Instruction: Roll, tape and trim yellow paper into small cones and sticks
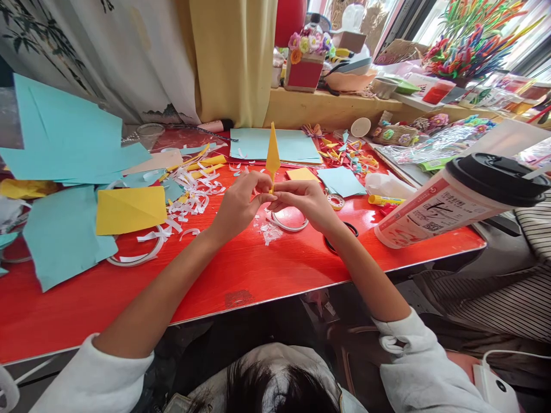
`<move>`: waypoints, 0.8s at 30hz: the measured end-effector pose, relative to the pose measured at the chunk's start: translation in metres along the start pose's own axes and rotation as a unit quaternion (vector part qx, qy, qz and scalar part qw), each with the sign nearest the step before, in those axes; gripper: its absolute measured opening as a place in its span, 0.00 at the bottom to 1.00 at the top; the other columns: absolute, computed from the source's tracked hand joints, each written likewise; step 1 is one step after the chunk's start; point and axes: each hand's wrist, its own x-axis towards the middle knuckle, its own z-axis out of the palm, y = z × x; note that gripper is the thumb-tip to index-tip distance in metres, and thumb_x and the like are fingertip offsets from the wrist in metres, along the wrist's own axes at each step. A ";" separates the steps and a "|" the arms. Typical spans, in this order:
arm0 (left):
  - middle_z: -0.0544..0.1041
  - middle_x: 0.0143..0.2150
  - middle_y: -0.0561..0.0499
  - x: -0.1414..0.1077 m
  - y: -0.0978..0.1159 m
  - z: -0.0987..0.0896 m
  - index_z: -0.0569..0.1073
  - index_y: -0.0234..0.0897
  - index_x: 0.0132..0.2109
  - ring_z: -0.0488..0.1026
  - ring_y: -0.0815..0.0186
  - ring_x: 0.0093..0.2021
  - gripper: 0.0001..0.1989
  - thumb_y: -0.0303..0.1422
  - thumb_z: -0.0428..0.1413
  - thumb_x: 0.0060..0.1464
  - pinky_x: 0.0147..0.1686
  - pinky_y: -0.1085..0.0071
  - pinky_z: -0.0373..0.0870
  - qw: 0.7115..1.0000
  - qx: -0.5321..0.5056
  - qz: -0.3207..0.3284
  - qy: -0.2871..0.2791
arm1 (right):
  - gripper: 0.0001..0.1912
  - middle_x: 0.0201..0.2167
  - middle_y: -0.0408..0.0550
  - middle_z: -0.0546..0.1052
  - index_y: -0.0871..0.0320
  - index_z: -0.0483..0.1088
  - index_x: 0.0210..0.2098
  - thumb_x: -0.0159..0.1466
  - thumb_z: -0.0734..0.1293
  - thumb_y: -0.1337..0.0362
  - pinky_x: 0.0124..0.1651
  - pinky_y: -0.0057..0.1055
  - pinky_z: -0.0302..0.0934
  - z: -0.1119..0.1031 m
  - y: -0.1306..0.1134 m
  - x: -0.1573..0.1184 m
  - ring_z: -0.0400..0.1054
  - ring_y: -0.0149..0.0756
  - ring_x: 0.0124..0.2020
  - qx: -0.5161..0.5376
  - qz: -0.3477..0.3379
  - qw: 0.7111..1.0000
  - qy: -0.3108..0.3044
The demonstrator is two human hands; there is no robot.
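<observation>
A yellow folded paper piece (272, 152) with a pointed tip stands upright between my hands above the red table (275, 275). My left hand (243, 201) pinches its narrow lower end between thumb and fingers. From the other side, my right hand (307, 201) grips the same lower end, its fingertips meeting those of my left hand. Just below my hands lies a roll of white tape (289, 228), beside a patch of small white scraps (270, 233). A yellow paper square (302, 174) and a light blue one (342, 181) rest behind my right hand.
Light blue sheets (69, 229), a yellow sheet (131, 210) and white paper strips (196, 198) cover the left side. Scissors (350, 230) lie partly under my right forearm. A large lidded cup (456, 198) leans at the right. Colourful scraps (350, 154) lie behind.
</observation>
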 end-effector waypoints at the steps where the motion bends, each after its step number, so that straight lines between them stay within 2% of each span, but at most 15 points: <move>1: 0.71 0.33 0.55 0.000 0.000 0.000 0.66 0.40 0.37 0.67 0.69 0.34 0.07 0.26 0.56 0.52 0.36 0.72 0.64 1.000 -0.004 -0.009 0.000 | 0.10 0.27 0.46 0.78 0.61 0.75 0.35 0.57 0.67 0.62 0.37 0.29 0.70 0.000 0.000 0.000 0.74 0.30 0.29 -0.001 -0.003 1.000 -0.005; 5: 0.70 0.33 0.55 -0.001 -0.002 0.001 0.64 0.40 0.36 0.67 0.70 0.33 0.08 0.27 0.57 0.51 0.36 0.72 0.64 0.999 -0.011 -0.029 -0.009 | 0.10 0.24 0.45 0.77 0.62 0.74 0.34 0.57 0.67 0.61 0.35 0.29 0.70 0.000 0.004 0.002 0.74 0.30 0.27 0.000 -0.009 1.000 -0.007; 9: 0.71 0.34 0.53 0.002 -0.005 -0.002 0.66 0.40 0.37 0.68 0.68 0.35 0.09 0.35 0.59 0.51 0.37 0.71 0.64 0.999 -0.005 -0.032 -0.001 | 0.08 0.23 0.44 0.76 0.62 0.74 0.31 0.57 0.68 0.62 0.32 0.29 0.70 -0.001 0.006 0.003 0.73 0.30 0.25 0.011 -0.021 1.000 0.009; 13: 0.74 0.37 0.50 0.007 -0.010 -0.009 0.72 0.39 0.37 0.69 0.66 0.38 0.12 0.42 0.52 0.56 0.40 0.69 0.63 0.997 -0.036 -0.069 -0.006 | 0.07 0.24 0.44 0.76 0.61 0.74 0.32 0.58 0.67 0.64 0.32 0.26 0.69 -0.004 0.007 0.005 0.72 0.28 0.25 0.039 -0.029 0.999 0.002; 15: 0.75 0.37 0.49 0.009 -0.010 -0.012 0.74 0.38 0.37 0.69 0.65 0.40 0.14 0.41 0.49 0.58 0.42 0.68 0.63 0.993 -0.066 -0.093 -0.026 | 0.07 0.24 0.44 0.76 0.62 0.74 0.33 0.57 0.68 0.64 0.31 0.24 0.68 -0.005 0.008 0.005 0.72 0.26 0.25 0.072 -0.017 0.997 -0.006; 20: 0.74 0.40 0.49 0.008 -0.005 -0.013 0.76 0.38 0.42 0.69 0.65 0.43 0.11 0.38 0.55 0.54 0.45 0.69 0.63 0.969 -0.179 -0.144 -0.089 | 0.07 0.24 0.44 0.75 0.65 0.75 0.31 0.55 0.70 0.65 0.29 0.20 0.65 -0.006 0.009 0.006 0.69 0.23 0.23 0.142 0.058 0.987 -0.043; 24: 0.75 0.39 0.50 0.007 -0.004 -0.010 0.77 0.38 0.40 0.69 0.66 0.41 0.11 0.37 0.57 0.51 0.43 0.70 0.63 0.943 -0.255 -0.196 -0.084 | 0.07 0.24 0.44 0.75 0.65 0.75 0.30 0.54 0.71 0.66 0.28 0.19 0.64 -0.006 0.009 0.007 0.69 0.22 0.22 0.173 0.078 0.980 -0.056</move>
